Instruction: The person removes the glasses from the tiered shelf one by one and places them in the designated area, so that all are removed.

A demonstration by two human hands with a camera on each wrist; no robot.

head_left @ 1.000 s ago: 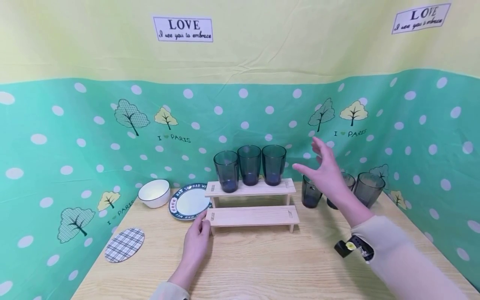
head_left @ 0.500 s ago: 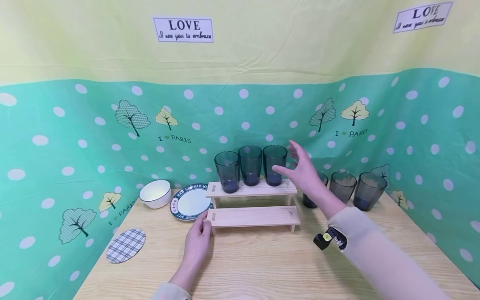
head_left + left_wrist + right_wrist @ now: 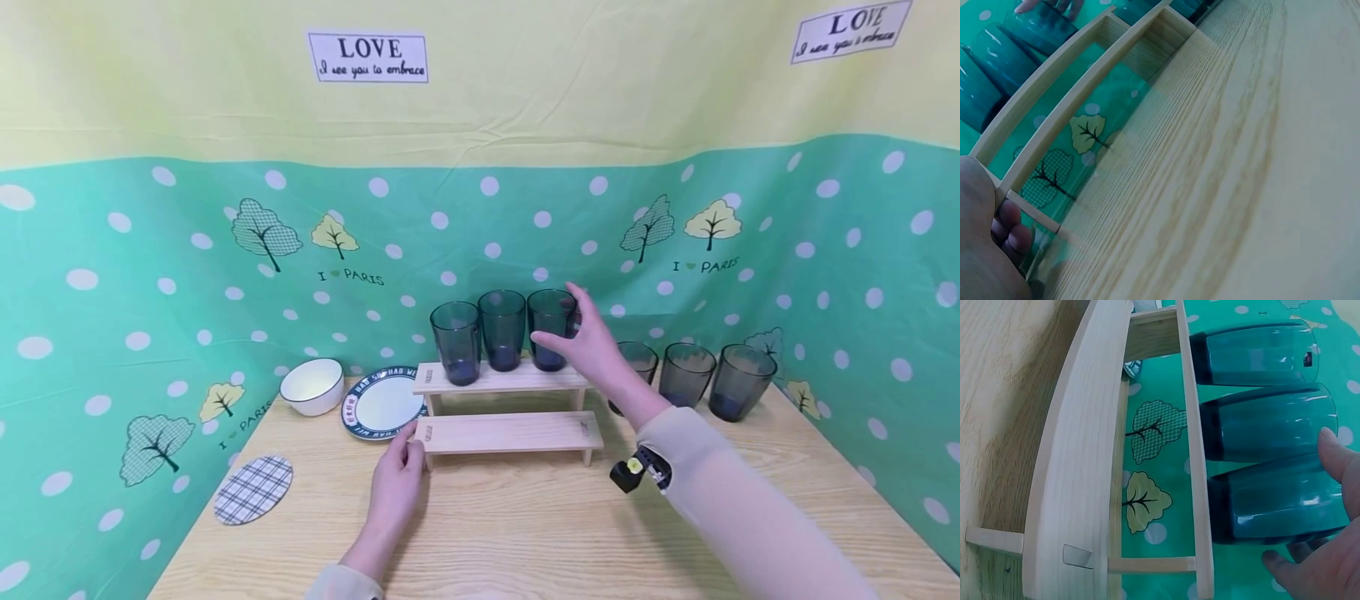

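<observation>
Halfway-ish: 3 glasses up on the rack, 3 on the table

R hand [image 3: 596,346] has thumb and fingers curling round the rightmost glass [image 3: 550,329] on the top shelf of the wooden rack [image 3: 510,432], looks like contact in the wrist view but grip isn't fully closed imo; L hand [image 3: 395,483] pinches the lower shelf's corner at 9 o'clock, steadying it; lower shelf is bare; 3 more glasses [image 3: 686,373] sit on the table [image 3: 525,533] at 3 o'clock of the rack; bowl [image 3: 312,386] + plate [image 3: 378,404] at 9.
</observation>
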